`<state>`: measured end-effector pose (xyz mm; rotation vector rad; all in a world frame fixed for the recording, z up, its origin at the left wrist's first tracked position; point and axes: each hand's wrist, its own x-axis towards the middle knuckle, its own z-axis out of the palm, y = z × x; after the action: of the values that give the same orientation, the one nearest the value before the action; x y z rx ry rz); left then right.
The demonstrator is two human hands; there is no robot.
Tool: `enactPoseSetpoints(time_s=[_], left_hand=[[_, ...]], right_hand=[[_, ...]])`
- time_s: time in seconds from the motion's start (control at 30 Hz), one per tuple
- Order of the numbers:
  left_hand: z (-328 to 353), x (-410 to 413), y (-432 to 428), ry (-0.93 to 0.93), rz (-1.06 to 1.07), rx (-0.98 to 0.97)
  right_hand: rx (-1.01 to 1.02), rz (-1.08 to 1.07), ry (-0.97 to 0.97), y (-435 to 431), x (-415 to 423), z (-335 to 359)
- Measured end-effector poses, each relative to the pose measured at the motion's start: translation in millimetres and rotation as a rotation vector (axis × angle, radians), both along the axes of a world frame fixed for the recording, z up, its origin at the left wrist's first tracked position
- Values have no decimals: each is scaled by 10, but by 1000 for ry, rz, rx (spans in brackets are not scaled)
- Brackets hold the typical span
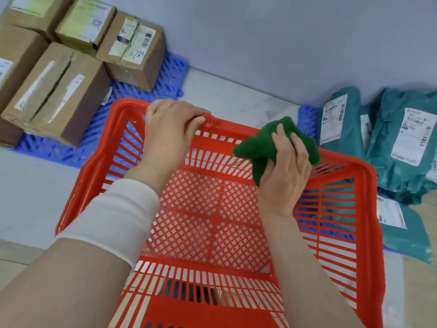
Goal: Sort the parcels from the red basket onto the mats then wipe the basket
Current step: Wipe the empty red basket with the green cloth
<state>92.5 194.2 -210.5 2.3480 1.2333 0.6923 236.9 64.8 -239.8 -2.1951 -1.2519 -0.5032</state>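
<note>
1. Head view: a person's left hand [170,129], a white sleeve [118,218] on its forearm, grips the far rim of the red slatted plastic basket [94,166]. The fingers curl over the edge just beside a round handle pivot.
2. The right hand [286,171] clutches a bunched dark-green wiping cloth [260,143], fingers and thumb closed round it. The cloth is held against the top of the basket's far wall.
3. The basket sits on a pale floor between 2 blue lattice plastic mats, 1 to the left [170,74] and 1 to the right [307,119]. No parcel shows inside it, and its mesh bottom lies bare.
4. Labelled brown cardboard boxes [59,95] are stacked on the left mat, and teal plastic mailer bags [402,138] are heaped on the right one. Sorting looks finished, and the wiping appears to be the step in hand.
5. The empty basket is probably light and fairly stiff, though its thin slats may flex under pressure. Smooth plastic on a smooth floor could slide, so a steadying hold seems wise.
6. The thick rolled rim looks the soundest place to grasp it, rather than the slats.
7. The cloth is soft and limp and should mould to the ribs. Bunched in the palm it seems secure, though its pile might snag on the lattice.
</note>
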Motion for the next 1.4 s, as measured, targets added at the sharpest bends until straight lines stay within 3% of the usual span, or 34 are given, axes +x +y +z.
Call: enactPoseSetpoints(time_s=[0.1, 0.17, 0.23, 0.3, 0.4, 0.57, 0.67, 0.77, 0.8, 0.87, 0.97, 1.03, 1.17, 1.27, 1.4], left_hand=[[26, 2, 1, 3, -1, 0], [39, 6, -5, 3, 7, -2], [44, 17, -17, 2, 17, -5], [31, 26, -18, -1, 21, -5], [12, 22, -19, 9, 24, -2], [-3, 19, -5, 35, 12, 0], [-16, 25, 0, 45, 13, 5], [-31, 7, -9, 49, 10, 3], [-28, 9, -16, 47, 7, 2], [-28, 16, -9, 42, 8, 14], [-27, 23, -13, 28, 7, 4], [0, 15, -19, 27, 2, -4], [24, -19, 4, 21, -27, -50], [60, -33, 8, 17, -47, -97], [197, -218, 72, 71, -210, -227]], right_hand=[[-109, 72, -19, -431, 190, -102], [-92, -169, 327, -720, 279, -114], [63, -529, 601, -926, 324, -64], [279, -633, 599, -984, 294, 94], [468, -566, 542, -816, 200, 285], [261, -343, 582, -97, -136, 175], [221, -353, 655, 22, -386, 6], [-16, -65, 595, -189, -639, -67], [17, -11, 591, -264, -634, -34], [277, -185, 629, -268, -488, 145], [604, -371, 485, -197, -147, 394], [506, -231, 423, -85, -42, 459], [-31, 123, 336, 238, -289, 237], [-48, 241, 336, 377, -390, 216], [-173, 295, 110, 139, -66, 317]])
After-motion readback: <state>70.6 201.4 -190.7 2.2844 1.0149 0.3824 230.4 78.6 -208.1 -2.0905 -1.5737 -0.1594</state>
